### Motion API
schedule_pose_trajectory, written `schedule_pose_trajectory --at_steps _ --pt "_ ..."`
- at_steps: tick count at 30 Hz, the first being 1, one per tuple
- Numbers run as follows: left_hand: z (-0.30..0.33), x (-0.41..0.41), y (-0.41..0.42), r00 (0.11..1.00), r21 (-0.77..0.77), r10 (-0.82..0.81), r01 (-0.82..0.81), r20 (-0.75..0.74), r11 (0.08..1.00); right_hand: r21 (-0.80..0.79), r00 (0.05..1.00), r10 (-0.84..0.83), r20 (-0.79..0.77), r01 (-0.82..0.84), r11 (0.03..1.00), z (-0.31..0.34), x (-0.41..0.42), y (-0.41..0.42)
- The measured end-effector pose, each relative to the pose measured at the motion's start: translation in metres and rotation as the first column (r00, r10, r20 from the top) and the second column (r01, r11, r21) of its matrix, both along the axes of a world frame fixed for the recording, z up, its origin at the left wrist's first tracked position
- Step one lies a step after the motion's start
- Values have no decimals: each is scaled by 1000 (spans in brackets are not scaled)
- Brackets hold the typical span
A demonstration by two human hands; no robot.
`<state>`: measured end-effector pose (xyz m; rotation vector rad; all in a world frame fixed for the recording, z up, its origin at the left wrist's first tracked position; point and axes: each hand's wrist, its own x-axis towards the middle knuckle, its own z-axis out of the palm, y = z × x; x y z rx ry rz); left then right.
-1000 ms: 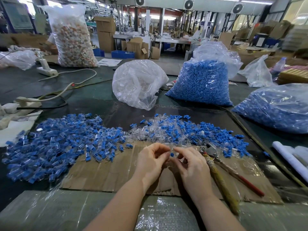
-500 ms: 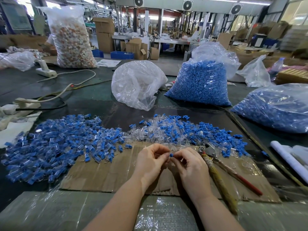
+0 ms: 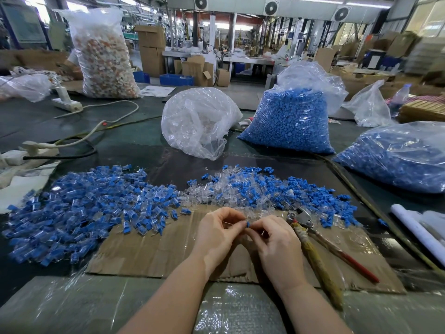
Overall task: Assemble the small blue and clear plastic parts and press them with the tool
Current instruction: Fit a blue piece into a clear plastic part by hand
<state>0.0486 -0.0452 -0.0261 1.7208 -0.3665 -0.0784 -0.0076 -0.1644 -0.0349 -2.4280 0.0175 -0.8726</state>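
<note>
On our left lies the pile of joined pieces (image 3: pixel 79 208), blue inside clear, spread over the table and the edge of the cardboard sheet (image 3: pixel 154 251). We judge we are at the fitting step. Our left hand (image 3: pixel 216 231) has thumb and forefinger pinched nearly shut on something small, likely a clear shell, though we cannot tell for sure. The blue plug (image 3: pixel 248 224) sits between the two hands, touching both sets of fingertips. Our right hand (image 3: pixel 274 242) pinches it from its side, fingers curled close. Behind lies the loose mix of parts (image 3: pixel 260 189). The pliers (image 3: pixel 310 237) rest untouched just beside the right hand; next we should seat the plug fully, then reach for them. Against the earlier views, the hands have barely shifted, only closed together a little
</note>
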Motion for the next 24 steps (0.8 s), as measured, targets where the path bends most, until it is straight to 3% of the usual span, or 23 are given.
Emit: schedule_pose_trajectory --at_steps 9,14,16,18,21,24 --pt "-1 1 1 1000 9 3 -3 -23 1000 -11 1000 -5 -28 5 1000 6 -4 0" --pt "1 1 -1 983 -138 -24 -1 -180 990 -98 954 -257 -154 244 965 18 -13 -11" --pt "2 1 -1 976 -181 -29 -11 -217 983 -211 849 -435 -299 386 898 22 -18 -21" --pt "4 2 -1 969 -214 -31 -23 -246 977 -381 662 -583 -470 444 811 25 -25 -33" --pt "6 3 -1 957 -257 -32 -45 -288 965 -420 431 -593 -680 435 797 28 -34 -47" --pt "7 5 -1 943 -292 -30 -73 -332 954 -441 395 -599 -696 424 791 32 -38 -50"
